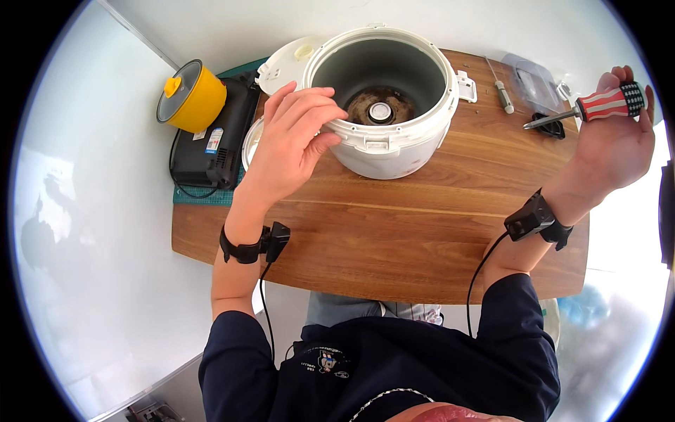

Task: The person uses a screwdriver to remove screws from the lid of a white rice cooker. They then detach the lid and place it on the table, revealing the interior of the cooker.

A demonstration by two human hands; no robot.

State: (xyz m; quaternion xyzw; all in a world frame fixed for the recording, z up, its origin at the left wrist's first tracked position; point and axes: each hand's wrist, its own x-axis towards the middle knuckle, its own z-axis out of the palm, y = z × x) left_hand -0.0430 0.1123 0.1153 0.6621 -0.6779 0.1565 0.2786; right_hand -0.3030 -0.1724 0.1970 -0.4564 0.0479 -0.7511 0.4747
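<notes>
A white rice cooker body (394, 151) stands open-topped on the table, its grey inside stained brown around a round white centre piece (380, 112). My left hand (299, 133) is at its near left rim, fingertips over the edge and thumb against the outer side. Raised at the far right, my right hand (615, 148) is closed around a screwdriver (610, 104). Its handle is red and white with a dark, dotted end, and its metal shaft points left. Behind the cooker's left side lies a white lid-like part (285, 70), partly hidden.
At the left, a yellow pot (200, 102) with a clear lid sits on a black appliance (204, 155) over a green mat (188, 200). A second, thin screwdriver (504, 97), a clear plastic tray (532, 81) and a small black part (550, 128) lie on the right of the wooden table (394, 232).
</notes>
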